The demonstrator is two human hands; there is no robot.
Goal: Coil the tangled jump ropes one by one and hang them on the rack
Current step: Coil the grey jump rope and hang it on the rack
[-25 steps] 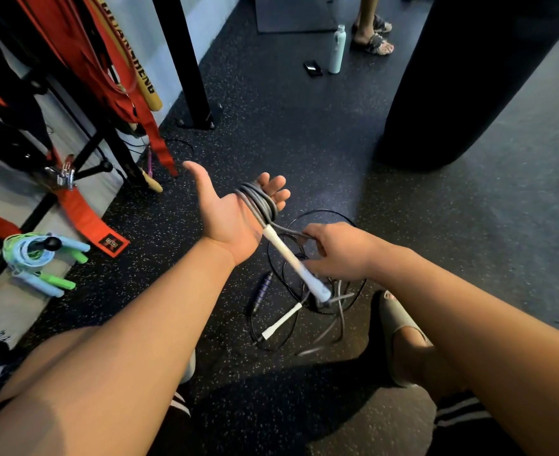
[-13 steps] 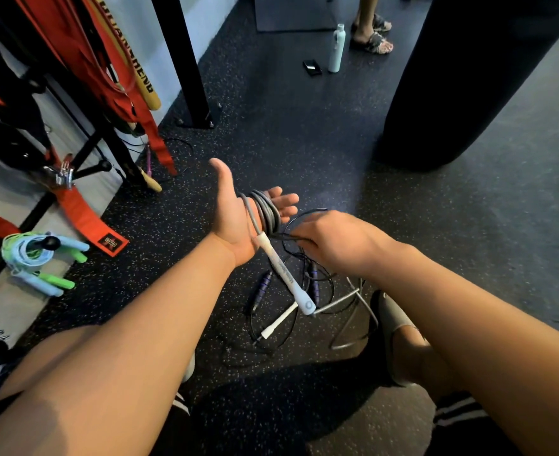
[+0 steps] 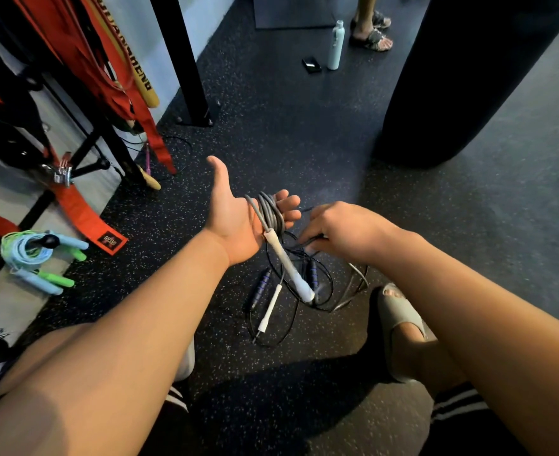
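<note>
A grey jump rope [image 3: 269,210] is wound in several loops around the palm of my left hand [image 3: 235,215], which is held palm up with the thumb out. Its white handle [image 3: 289,264] hangs down from the coil. My right hand [image 3: 340,230] is beside it, fingers pinched on the loose grey cord. On the floor below lie a black rope with dark purple-banded handles [image 3: 261,286] and the second white handle [image 3: 270,307], tangled together. A coiled blue and green rope [image 3: 34,255] hangs on a black peg of the rack [image 3: 84,149] at the left.
Red straps [image 3: 84,212] and a wooden bat hang from the rack. A black post [image 3: 186,60] stands on the floor behind. A large black punching bag [image 3: 469,77] is at right. A bottle [image 3: 335,44], a phone and another person's feet are far back. My sandalled foot [image 3: 399,324] is near the tangle.
My right hand has risen and moved right beside the left hand, carrying cord around the coil. The white handle swung lower, and the floor tangle shifted slightly.
</note>
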